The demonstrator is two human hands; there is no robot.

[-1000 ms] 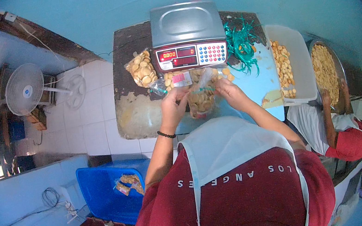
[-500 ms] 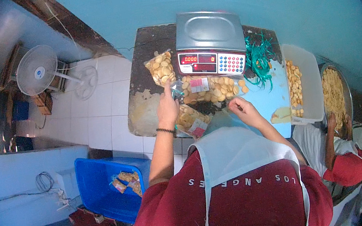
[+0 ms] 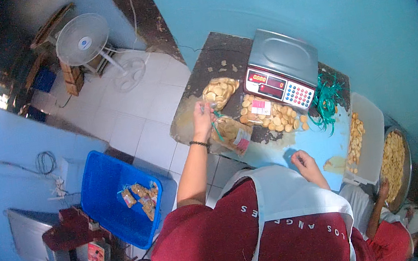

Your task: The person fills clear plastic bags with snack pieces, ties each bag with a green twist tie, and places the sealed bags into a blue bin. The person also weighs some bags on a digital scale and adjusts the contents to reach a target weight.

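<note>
My left hand point(image 3: 203, 121) is closed at the table's left side, its fingers pinching the gathered neck of a clear plastic bag of round biscuits point(image 3: 220, 92). Just below the fingers, a second bag of biscuits point(image 3: 232, 135) lies with a green tie at its neck and a pink-and-white label. A third, labelled bag, loose biscuits point(image 3: 277, 117) showing at its right end, rests in front of the digital scale point(image 3: 281, 73). My right hand point(image 3: 307, 165) hovers at the table's near edge, fingers curled, with nothing visible in them.
Green ribbon strips point(image 3: 328, 102) hang beside the scale. At the right stand a white tub point(image 3: 371, 111) with biscuits and a round basin point(image 3: 406, 155), where another person's hand point(image 3: 385, 189) works. A blue bin point(image 3: 101, 200) with several bags sits lower left; a fan point(image 3: 83, 43) stands beyond.
The view has turned and shifted. My left hand has closed on the neck of the upper bag, which now lies more slantwise. My right hand has drawn back from the biscuits toward the near edge.
</note>
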